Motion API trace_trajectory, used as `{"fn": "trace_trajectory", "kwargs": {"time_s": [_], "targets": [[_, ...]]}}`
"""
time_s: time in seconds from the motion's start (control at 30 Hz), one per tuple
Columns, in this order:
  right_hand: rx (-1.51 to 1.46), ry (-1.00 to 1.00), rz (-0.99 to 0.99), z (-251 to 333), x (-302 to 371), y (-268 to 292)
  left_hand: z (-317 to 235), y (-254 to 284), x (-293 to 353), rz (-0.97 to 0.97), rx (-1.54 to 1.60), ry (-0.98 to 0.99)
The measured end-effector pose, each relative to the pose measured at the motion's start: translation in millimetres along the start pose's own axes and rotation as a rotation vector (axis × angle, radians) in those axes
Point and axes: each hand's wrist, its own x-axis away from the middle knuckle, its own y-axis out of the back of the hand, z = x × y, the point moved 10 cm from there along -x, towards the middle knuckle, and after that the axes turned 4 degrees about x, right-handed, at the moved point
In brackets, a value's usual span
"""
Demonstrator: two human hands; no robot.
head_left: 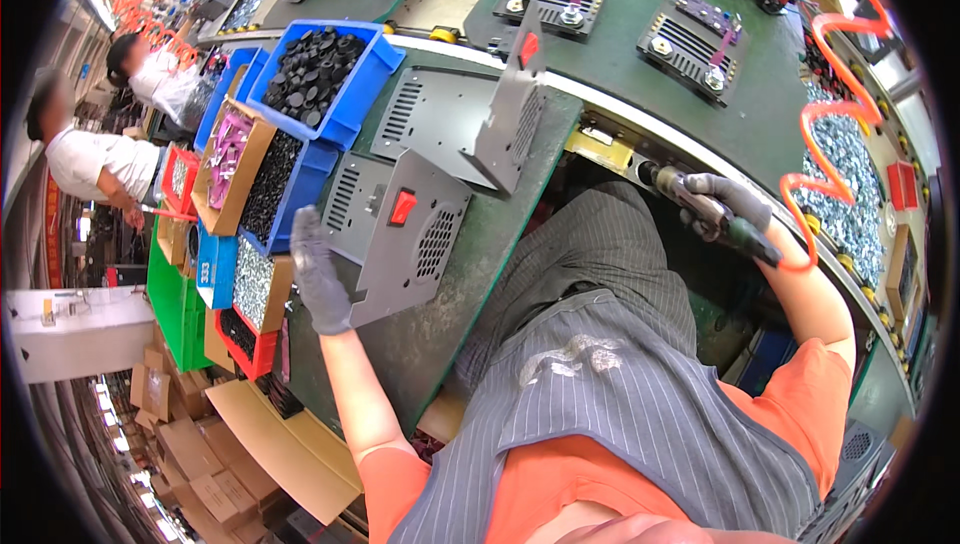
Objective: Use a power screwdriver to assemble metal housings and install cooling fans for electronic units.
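My right hand point(735, 196), in a grey glove, grips a pneumatic screwdriver point(708, 216) with a coiled orange air hose point(835, 184) at its rear end. The tool lies over the conveyor's near edge, beside a yellow metal part point(600, 147). My left hand point(322, 282), also gloved, is stretched out flat with nothing visible in it. It is alongside a grey sheet-metal housing point(412, 244) that has a red rocker switch point(403, 207) and a round vent grille. Behind that housing stands a similar grey one point(497, 134) with its own red switch.
Left of the housings are a blue bin of black round caps point(258, 94), a blue bin of small black parts point(302, 152), a box of pink parts point(262, 159) and a box of screws point(248, 322). Circuit boards on heatsinks point(690, 49) sit on the green conveyor. Two people work at far left.
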Motion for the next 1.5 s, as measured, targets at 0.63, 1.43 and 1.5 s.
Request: {"fn": "trace_trajectory", "kwargs": {"time_s": [0.63, 1.43, 1.5], "targets": [[0.248, 1.038, -0.200, 99.0, -34.4, -126.6, -50.3, -1.6, 130.3, -0.487, 0.548, -0.080], [1.483, 1.486, 0.107, 170.9, 46.2, -443.9, -162.8, -30.9, 140.9, -0.094, -1.495, -0.209], [1.512, 1.568, -0.060, 172.0, 48.6, -434.5, -156.6, -29.4, 140.6, -0.096, -1.504, -0.160]]}}
